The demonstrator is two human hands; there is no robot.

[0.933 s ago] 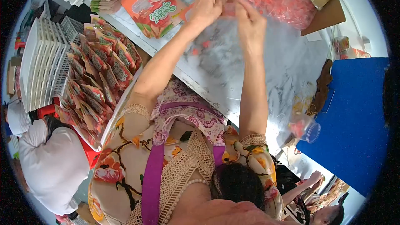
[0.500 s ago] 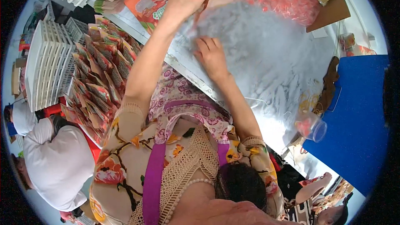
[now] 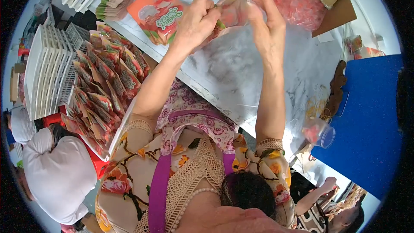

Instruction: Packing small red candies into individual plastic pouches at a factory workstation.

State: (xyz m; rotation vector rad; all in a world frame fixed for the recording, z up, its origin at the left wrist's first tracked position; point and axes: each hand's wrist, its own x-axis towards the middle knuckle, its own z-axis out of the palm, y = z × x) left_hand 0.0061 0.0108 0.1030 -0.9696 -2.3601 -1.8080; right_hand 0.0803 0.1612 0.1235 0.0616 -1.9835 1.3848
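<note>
Between my hands, over the far part of the marbled table (image 3: 302, 69), is a partly see-through plastic pouch (image 3: 233, 11) with a reddish print. My left hand (image 3: 196, 23) pinches its left side between thumb and fingers. At its right edge is my right hand (image 3: 269, 26), thumb and fingers closed on the rim and slightly blurred. Beside my left hand lies a flat orange-red printed pouch (image 3: 157, 15). Just beyond the hands spreads a heap of small red-wrapped pieces (image 3: 286, 0).
Pouch stack (image 3: 118, 0) lies at far left. Filled pouches (image 3: 108, 82) fill a tray on my left, beside stacked white crates (image 3: 47, 73). Right are a cardboard box (image 3: 336, 13), a clear tub (image 3: 321, 133), rubber bands (image 3: 317, 108) and a blue panel (image 3: 362, 116). People work nearby.
My right hand has risen from the table to the pouch's right side. My left hand has come slightly lower, still holding the pouch, which now stretches between both hands.
</note>
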